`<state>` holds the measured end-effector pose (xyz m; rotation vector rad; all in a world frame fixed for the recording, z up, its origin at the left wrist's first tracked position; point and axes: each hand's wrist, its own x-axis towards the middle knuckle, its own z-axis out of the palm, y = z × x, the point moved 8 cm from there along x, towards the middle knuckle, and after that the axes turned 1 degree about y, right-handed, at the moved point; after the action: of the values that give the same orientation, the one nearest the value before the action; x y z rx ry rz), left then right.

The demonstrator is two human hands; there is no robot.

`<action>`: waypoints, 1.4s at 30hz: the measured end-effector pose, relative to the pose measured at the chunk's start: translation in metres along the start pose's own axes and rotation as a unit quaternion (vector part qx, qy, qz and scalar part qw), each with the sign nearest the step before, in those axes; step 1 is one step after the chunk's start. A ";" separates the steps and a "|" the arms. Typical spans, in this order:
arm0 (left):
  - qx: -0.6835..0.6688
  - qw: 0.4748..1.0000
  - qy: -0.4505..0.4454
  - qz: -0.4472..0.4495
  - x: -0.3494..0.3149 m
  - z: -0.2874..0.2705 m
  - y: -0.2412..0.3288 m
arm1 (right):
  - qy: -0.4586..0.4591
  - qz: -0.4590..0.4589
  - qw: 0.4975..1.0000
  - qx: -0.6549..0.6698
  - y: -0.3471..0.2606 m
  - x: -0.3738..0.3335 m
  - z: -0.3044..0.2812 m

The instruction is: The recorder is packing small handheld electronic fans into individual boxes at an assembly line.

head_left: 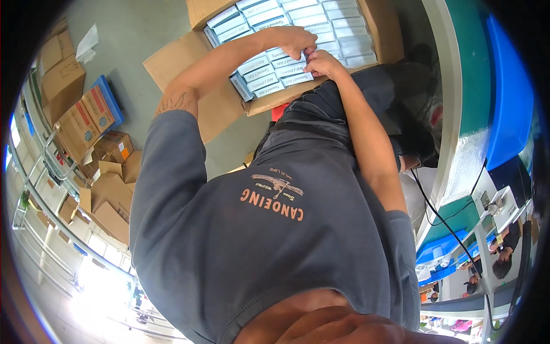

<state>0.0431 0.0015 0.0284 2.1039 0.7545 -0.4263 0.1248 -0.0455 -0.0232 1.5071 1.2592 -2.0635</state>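
Head view looks down over the person's own grey shirt [275, 229] onto an open cardboard carton [229, 109] that sits on the floor in front of them. Inside the carton, small white boxes [298, 20] with blue print lie packed in tight rows. The far rows appear full and level. The near row, at the edge closest to the person, holds a few boxes [266, 77] that sit slightly out of line with the rest.

Left hand [295, 40] reaches from the left across the near row, fingers curled down onto the box tops. Right hand [323, 62] sits just beside it, thumb and fingers pressed on the same spot. The two hands are close together, almost touching, and both bear on one small box at the near row. Whether either hand fully clamps that box cannot be told from this angle.

Judged from the layout, packing looks nearly complete: most rows are filled, and only the near row remains to be seated or squared up. The carton flaps stand open.

Around the work, more cardboard cartons [86, 120] are stacked at the left. A green-topped table [475, 69] with a blue bin [510, 92] runs along the right.
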 end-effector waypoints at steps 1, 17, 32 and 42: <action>-0.010 1.000 0.011 0.011 0.001 -0.006 0.005 | 0.004 0.001 1.000 0.002 0.004 0.001 -0.002; 0.068 0.985 0.100 0.125 -0.009 0.005 0.024 | 0.011 -0.054 0.993 -0.109 0.008 0.011 0.002; 0.123 0.936 0.271 0.190 -0.051 -0.043 0.042 | -0.018 -0.140 0.983 -0.116 -0.047 -0.074 -0.037; -0.642 0.667 0.347 0.154 -0.121 -0.192 0.079 | 0.273 -0.388 0.879 -0.040 -0.151 -0.346 -0.088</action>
<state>0.0086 0.0760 0.2540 0.8677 0.7146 0.9553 0.2208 0.0241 0.3461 1.8051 2.4690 -1.9797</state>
